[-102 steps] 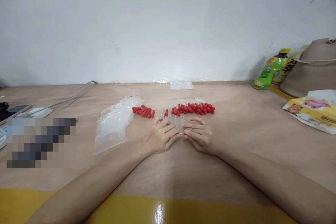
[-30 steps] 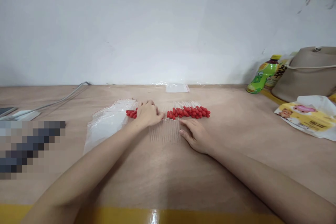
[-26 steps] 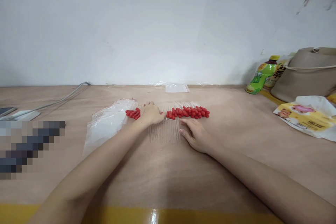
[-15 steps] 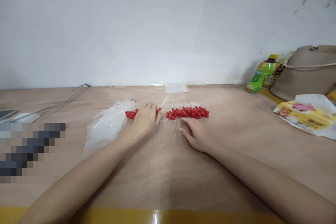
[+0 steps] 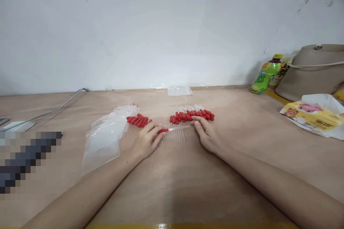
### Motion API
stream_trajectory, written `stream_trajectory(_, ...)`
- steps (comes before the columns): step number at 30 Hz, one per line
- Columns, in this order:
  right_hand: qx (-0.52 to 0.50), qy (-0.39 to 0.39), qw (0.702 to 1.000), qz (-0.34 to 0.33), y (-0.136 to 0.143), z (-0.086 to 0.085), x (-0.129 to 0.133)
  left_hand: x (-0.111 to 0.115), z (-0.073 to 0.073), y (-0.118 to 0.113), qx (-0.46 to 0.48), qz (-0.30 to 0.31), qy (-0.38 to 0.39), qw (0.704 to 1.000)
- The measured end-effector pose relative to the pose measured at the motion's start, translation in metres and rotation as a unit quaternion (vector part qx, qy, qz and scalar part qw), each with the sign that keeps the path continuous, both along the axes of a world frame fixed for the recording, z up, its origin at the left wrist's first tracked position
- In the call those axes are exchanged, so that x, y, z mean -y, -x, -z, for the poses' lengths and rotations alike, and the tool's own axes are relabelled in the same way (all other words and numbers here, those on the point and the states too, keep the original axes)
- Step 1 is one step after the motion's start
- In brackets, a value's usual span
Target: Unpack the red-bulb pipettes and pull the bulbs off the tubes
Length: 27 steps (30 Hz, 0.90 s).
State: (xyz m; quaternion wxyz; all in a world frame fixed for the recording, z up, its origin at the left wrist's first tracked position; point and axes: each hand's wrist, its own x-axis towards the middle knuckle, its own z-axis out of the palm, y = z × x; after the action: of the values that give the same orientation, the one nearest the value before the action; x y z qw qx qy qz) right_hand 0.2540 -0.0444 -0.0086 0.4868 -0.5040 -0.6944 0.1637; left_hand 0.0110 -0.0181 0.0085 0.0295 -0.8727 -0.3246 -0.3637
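My left hand (image 5: 147,139) is closed around the red rubber bulb of a dropper (image 5: 177,128), whose thin clear tube points right. The fingertips of my right hand (image 5: 206,134) are pinched at the tube's far end. Beneath the dropper lies a row of thin clear tubes (image 5: 172,139). Just behind is a row of red-bulbed droppers (image 5: 192,115), their clear tubes pointing to the wall. More red bulbs (image 5: 138,120) lie in a small group behind my left hand. Left of them, clear plastic bags (image 5: 106,136) are fanned out in an overlapping stack.
Another clear bag (image 5: 179,91) lies by the wall. A grey cable (image 5: 61,104) crosses the back left, near a blurred dark object (image 5: 32,161). On the right stand a green bottle (image 5: 266,75) and a beige bag (image 5: 309,73), with a printed wrapper (image 5: 314,116) in front.
My left hand has moved toward me, turning the dropper from pointing at the wall to pointing right. My right hand has shifted slightly right, with its fingertips now at the tube's end.
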Motion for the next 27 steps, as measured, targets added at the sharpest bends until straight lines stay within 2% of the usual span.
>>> stream_trajectory(3,0.025,-0.047,0.998,-0.027,-0.003,-0.006,0.003,0.002,0.001,0.0,0.007,0.009,-0.008,1.0)
stream_trajectory(7,0.124,-0.11,0.981,-0.097,-0.002,-0.015,0.009,0.004,0.0,-0.001,0.018,0.022,-0.027,0.999)
stream_trajectory(12,0.191,-0.188,0.956,-0.118,0.006,-0.011,0.006,0.007,-0.002,-0.004,0.023,0.066,-0.042,0.997)
stream_trajectory(20,0.211,-0.208,0.946,-0.128,0.012,-0.008,0.005,0.011,-0.003,-0.013,0.003,0.11,-0.059,0.992)
stream_trajectory(27,0.226,-0.2,0.943,-0.138,0.015,-0.008,0.005,0.014,-0.004,-0.017,-0.009,0.122,-0.087,0.989)
